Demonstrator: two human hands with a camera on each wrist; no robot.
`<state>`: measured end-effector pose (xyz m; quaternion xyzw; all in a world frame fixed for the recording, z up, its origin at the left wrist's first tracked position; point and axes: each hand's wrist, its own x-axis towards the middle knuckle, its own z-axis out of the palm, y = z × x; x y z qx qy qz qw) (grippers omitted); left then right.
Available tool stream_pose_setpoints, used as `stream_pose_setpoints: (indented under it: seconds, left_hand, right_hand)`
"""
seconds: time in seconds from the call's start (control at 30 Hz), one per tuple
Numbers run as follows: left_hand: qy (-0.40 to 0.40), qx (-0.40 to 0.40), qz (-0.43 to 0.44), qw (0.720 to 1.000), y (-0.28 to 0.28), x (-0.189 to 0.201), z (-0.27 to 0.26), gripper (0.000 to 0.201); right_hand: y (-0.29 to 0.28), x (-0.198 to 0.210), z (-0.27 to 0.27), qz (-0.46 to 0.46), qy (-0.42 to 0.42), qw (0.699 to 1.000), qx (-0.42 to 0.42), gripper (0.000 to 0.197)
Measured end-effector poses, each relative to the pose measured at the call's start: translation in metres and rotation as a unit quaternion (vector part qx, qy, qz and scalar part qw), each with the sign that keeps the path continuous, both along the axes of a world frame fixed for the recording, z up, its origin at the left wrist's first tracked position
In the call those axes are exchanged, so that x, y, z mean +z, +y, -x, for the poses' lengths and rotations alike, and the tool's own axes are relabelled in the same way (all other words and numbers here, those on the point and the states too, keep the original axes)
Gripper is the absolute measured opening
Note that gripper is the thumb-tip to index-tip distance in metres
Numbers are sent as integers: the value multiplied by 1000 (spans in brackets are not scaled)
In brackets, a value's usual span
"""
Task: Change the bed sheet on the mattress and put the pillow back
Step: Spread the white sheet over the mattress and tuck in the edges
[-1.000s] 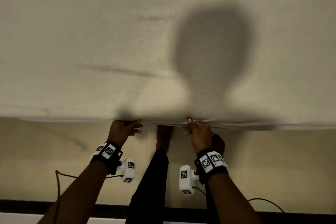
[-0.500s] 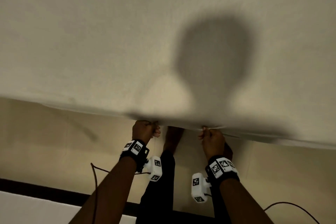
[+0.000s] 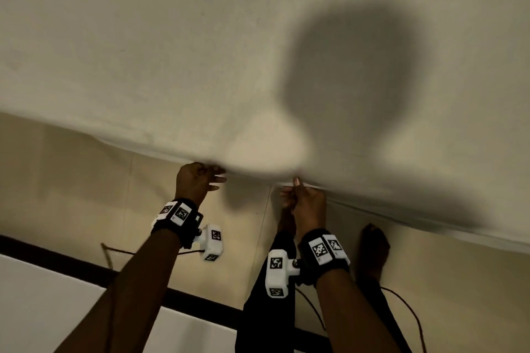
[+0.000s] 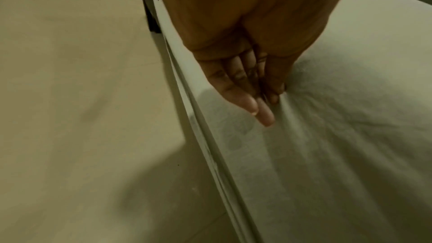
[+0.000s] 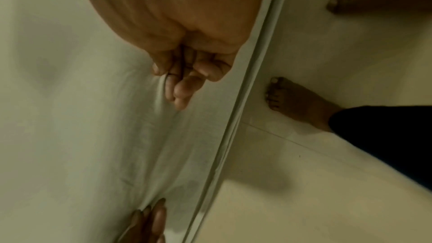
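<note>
Head view looks down on a pale bed sheet spread across the far part of the scene, its near edge running from left to right and dipping toward the right. Both hands meet that edge from below. The left hand holds the sheet at its hem, thumb on top of the cloth and the other fingers reaching out toward the right. The left wrist view shows the thumb and a finger pinching a fold, with creases fanning out from the pinch. The right hand sits just to the right of it, fingers curled tight round the sheet's edge; in the right wrist view the cloth bunches under those fingers. A round shadow falls on the sheet beyond the right hand. Beneath the edge lies a beige tiled floor, where a bare foot stands to the right of the hands. A dark cable trails over the floor near the legs.
</note>
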<state>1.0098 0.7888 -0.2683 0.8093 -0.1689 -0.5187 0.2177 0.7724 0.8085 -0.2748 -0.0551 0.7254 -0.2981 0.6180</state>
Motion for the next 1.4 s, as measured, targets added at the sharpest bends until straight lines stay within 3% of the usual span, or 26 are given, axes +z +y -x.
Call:
stream_pose_setpoints:
  seconds: [0.27, 0.43, 0.53, 0.67, 0.8, 0.87, 0.9, 1.0, 1.17, 1.27, 1.4]
  left_hand:
    - [-89, 56, -69, 992, 1, -18, 31, 16]
    - [-82, 112, -57, 989, -1, -20, 47, 14]
    - [21, 109, -99, 989, 9, -20, 73, 22]
    - [143, 60, -123, 980, 27, -22, 156, 26]
    - [218, 33, -169, 961, 40, -39, 261, 18]
    - [252, -24, -203, 946, 45, -47, 309, 16]
    - [267, -55, -216, 938, 46, -48, 330, 16]
    - [273, -44, -207, 938, 51, -50, 381, 17]
    - [243, 58, -167, 954, 63, -58, 426, 18]
    - [216, 44, -155, 963, 66, -62, 431, 23]
    - [160, -4, -157, 975, 66, -70, 430, 28]
  right_hand:
    - [12, -1, 11, 25, 98, 978, 183, 48]
    - [17, -3, 33, 39, 51, 977, 203, 36]
    - [31, -11, 67, 17, 64, 987, 147, 27]
    - [51, -25, 149, -64, 91, 993, -47, 19]
    - [67, -41, 259, -125, 102, 959, -232, 25]
    - [71, -43, 307, -136, 61, 924, -352, 17]
    - [71, -41, 327, -137, 47, 912, -384, 22]
    - [68, -37, 374, -123, 36, 908, -400, 32]
    - [74, -45, 419, -111, 41, 918, -378, 2]
    - [86, -56, 435, -109, 62, 933, -337, 11]
    - [106, -67, 444, -123, 175, 951, -223, 20]
